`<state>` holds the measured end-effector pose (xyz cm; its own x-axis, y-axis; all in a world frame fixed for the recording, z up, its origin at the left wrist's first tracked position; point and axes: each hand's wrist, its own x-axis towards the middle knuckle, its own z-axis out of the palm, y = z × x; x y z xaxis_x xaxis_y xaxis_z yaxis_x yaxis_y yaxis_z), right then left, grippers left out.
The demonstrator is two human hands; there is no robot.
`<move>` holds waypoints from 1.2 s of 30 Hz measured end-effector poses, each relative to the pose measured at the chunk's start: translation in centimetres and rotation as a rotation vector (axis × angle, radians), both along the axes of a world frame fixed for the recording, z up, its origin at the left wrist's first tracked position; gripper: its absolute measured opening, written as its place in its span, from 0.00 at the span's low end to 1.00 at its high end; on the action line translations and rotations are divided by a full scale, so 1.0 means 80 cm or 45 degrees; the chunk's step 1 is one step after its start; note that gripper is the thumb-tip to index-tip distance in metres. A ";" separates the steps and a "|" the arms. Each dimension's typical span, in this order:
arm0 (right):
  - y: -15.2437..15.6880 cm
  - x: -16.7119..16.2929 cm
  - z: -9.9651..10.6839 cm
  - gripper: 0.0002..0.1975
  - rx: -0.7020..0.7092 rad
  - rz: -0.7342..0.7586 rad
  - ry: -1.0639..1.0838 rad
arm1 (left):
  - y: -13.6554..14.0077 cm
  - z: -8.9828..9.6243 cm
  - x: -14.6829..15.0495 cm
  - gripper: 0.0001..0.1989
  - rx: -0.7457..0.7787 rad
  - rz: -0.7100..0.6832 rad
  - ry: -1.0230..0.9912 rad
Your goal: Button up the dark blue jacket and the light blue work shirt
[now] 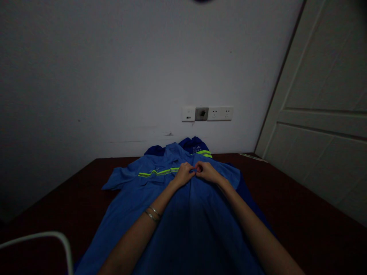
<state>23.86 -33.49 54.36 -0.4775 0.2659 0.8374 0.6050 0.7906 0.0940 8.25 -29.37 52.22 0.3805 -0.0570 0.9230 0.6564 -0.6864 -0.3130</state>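
Note:
A blue work shirt (129, 214) with a yellow-green reflective stripe across the chest lies spread out, its collar toward the wall. My left hand (184, 174) pinches the front edge of the shirt at chest height. Close beside it, my right hand (207, 172) pinches the same front opening, the fingertips of both hands nearly meeting. Whether a button sits between the fingers is too small and dark to tell. Darker blue clothing (197, 145) with a similar stripe shows beyond the collar and along the right side.
The shirt lies on a dark reddish-brown surface (292, 198) that meets a pale wall (129, 76). Wall sockets (220, 113) are behind it. A white panelled door (323, 152) stands at the right. A white cable or tube (43, 234) curves in at the lower left.

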 end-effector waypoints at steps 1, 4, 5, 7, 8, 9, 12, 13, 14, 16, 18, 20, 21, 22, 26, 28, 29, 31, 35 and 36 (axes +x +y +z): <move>0.000 0.000 0.000 0.10 0.001 -0.001 0.002 | 0.000 0.000 0.000 0.07 0.001 0.007 -0.002; 0.001 0.001 0.001 0.11 0.002 -0.005 -0.006 | 0.000 0.000 -0.001 0.06 -0.004 0.014 -0.007; 0.001 0.002 0.001 0.11 0.009 -0.006 -0.012 | 0.000 0.000 -0.001 0.07 -0.006 0.013 -0.002; 0.000 0.002 0.001 0.10 0.019 -0.003 -0.023 | 0.000 0.000 -0.001 0.07 -0.015 0.015 0.006; -0.001 0.002 0.002 0.10 0.017 -0.005 -0.024 | -0.001 0.000 -0.001 0.07 -0.024 0.022 0.008; -0.003 0.002 0.001 0.10 0.008 -0.010 -0.023 | -0.001 0.000 -0.001 0.07 -0.033 0.034 0.009; -0.007 0.002 0.001 0.10 -0.018 -0.056 -0.033 | -0.008 0.000 0.000 0.08 -0.056 0.108 0.037; -0.008 0.002 0.001 0.10 -0.013 -0.077 -0.046 | -0.013 0.001 0.000 0.08 -0.060 0.143 0.064; -0.008 0.003 0.002 0.10 0.000 -0.096 -0.062 | -0.019 0.003 -0.001 0.08 -0.061 0.182 0.099; -0.009 0.007 0.004 0.10 0.041 -0.131 -0.088 | -0.035 0.007 -0.004 0.09 -0.063 0.258 0.162; -0.011 0.010 0.009 0.10 0.086 -0.165 -0.093 | -0.054 0.012 -0.010 0.11 -0.066 0.293 0.171; -0.017 0.010 0.014 0.09 0.141 -0.203 -0.091 | -0.071 0.014 -0.021 0.12 -0.088 0.273 0.116; -0.022 0.008 0.016 0.09 0.171 -0.220 -0.097 | -0.077 0.013 -0.028 0.12 -0.112 0.250 0.080; -0.028 0.005 0.016 0.08 0.199 -0.233 -0.109 | -0.082 0.010 -0.036 0.12 -0.146 0.226 0.052; -0.058 -0.023 0.007 0.08 0.219 -0.210 -0.213 | -0.085 -0.023 -0.075 0.11 -0.323 0.169 0.010; -0.069 -0.043 -0.004 0.08 0.186 -0.194 -0.295 | -0.079 -0.045 -0.097 0.11 -0.400 0.161 -0.035; -0.072 -0.054 -0.012 0.08 0.172 -0.198 -0.338 | -0.076 -0.055 -0.107 0.11 -0.438 0.153 -0.065; -0.074 -0.071 -0.029 0.08 0.158 -0.228 -0.418 | -0.072 -0.075 -0.124 0.12 -0.526 0.120 -0.118; -0.065 -0.090 -0.070 0.10 0.109 -0.298 -0.547 | -0.071 -0.106 -0.142 0.11 -0.608 0.042 -0.074; -0.062 -0.091 -0.081 0.11 0.093 -0.306 -0.572 | -0.072 -0.112 -0.143 0.11 -0.587 0.033 -0.035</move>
<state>16.62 -38.42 47.89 -0.7271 0.3606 0.5843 0.6560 0.6161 0.4361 -3.22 -35.12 43.28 0.3515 0.3710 0.8595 0.6791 -0.7330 0.0387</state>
